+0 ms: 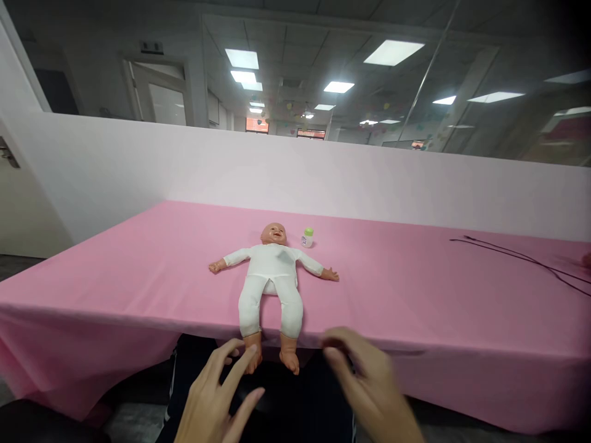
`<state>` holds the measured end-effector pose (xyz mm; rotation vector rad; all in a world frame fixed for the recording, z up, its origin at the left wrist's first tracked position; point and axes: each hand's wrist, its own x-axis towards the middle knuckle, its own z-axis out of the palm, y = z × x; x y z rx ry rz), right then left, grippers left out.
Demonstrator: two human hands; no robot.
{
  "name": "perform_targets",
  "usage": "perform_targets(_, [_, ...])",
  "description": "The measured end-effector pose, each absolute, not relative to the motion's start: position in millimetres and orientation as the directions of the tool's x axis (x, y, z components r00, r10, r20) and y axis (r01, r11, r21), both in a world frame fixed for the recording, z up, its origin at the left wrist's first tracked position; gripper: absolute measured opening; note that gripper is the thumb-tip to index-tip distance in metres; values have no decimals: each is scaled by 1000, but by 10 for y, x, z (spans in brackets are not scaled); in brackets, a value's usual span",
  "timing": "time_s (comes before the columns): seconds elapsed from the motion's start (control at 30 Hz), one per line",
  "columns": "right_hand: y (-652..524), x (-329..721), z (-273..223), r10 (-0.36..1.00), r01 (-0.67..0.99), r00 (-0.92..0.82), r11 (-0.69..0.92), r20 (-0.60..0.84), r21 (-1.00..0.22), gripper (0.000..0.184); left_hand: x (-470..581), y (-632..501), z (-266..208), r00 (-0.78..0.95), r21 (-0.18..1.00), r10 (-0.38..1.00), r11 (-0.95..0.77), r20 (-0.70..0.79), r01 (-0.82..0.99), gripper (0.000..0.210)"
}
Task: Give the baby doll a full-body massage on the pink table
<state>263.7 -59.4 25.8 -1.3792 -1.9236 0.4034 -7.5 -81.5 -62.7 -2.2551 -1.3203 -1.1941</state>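
Note:
A baby doll [272, 264] in white cloth lies on its back on the pink-covered table [392, 277], arms spread and feet hanging over the front edge. My left hand [217, 387] is beside the doll's foot on the left, fingers apart and nothing in it; whether a fingertip touches the foot I cannot tell. Right of the other foot, at the table edge, my right hand [364, 381] is curved and blurred by motion, with no object visible in it. A small white bottle with a green cap [307, 237] stands upright beside the doll's head.
Dark thin cables [517, 253] lie across the right side of the table, near a blurred shape at the frame's edge. A white wall [323, 178] with glass above runs behind the table. A door handle [8, 152] shows at far left.

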Motion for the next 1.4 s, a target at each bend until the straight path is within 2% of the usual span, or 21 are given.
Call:
perform_targets(0.13, [-200,2490,-255,978,688,-208,168,30,-706,55,29,-501,-1042,189,211,695,-447,694,869,48])
perform_targets(0.2, [-127,2474,-564,982,639,-179,78,-50,-766,60,27,-413,-1248,165,257,736,-424,656,868,46])
perform_targets(0.27, [-118,2462,-812,968,488,-226,14,-111,-873,63,5,-381,-1378,183,309,749,-466,637,829,48])
perform_targets(0.33, [-139,2432,-957,935,255,-322,-65,-148,-965,66,-17,-379,-1415,229,365,736,-550,637,751,50])
perform_targets(0.4, [-161,2389,-993,912,38,-390,-120,-126,-992,92,-24,-375,-1369,213,437,729,-589,651,680,49])
perform_targets(0.47, [-162,2353,-953,924,-77,-374,-115,-78,-990,116,-14,-347,-1267,125,514,738,-570,663,641,46])
perform_targets(0.53, [-143,2333,-894,954,-63,-296,-70,-48,-996,112,14,-297,-1142,30,573,742,-541,670,616,40])
perform_targets(0.63, [-109,2295,-876,982,127,-183,-17,-40,-992,81,82,-228,-992,-14,634,767,-518,641,574,33])
perform_targets(0.7, [-106,2222,-936,983,157,-180,-18,-46,-987,69,133,-208,-954,-1,667,794,-511,608,543,32])
perform_targets(0.77, [-124,2090,-1034,971,11,-235,-40,-41,-999,65,173,-208,-969,6,696,812,-505,584,511,34])
perform_targets(0.83, [-153,1914,-1142,962,-213,-272,-62,-2,-975,67,192,-216,-1015,5,722,826,-494,563,485,35])
perform_targets(0.9, [-183,1738,-1234,972,-389,-235,-73,22,-918,72,189,-222,-1061,5,740,838,-484,546,467,35])
perform_targets(1.0, [-209,1593,-1295,993,-498,-115,-57,1,-865,82,161,-222,-1078,5,760,851,-471,525,448,35])
perform_targets(1.1, [-195,1676,-1238,1000,-446,13,11,5,-895,81,138,-208,-1019,-10,774,855,-464,518,431,36])
perform_targets(1.23, [-96,1994,-1042,985,-199,147,113,85,-973,66,147,-114,-896,-53,783,848,-461,527,417,35])
perform_targets(1.4, [129,2184,-858,962,60,226,145,155,-988,73,195,139,-834,-27,811,871,-444,490,380,36])
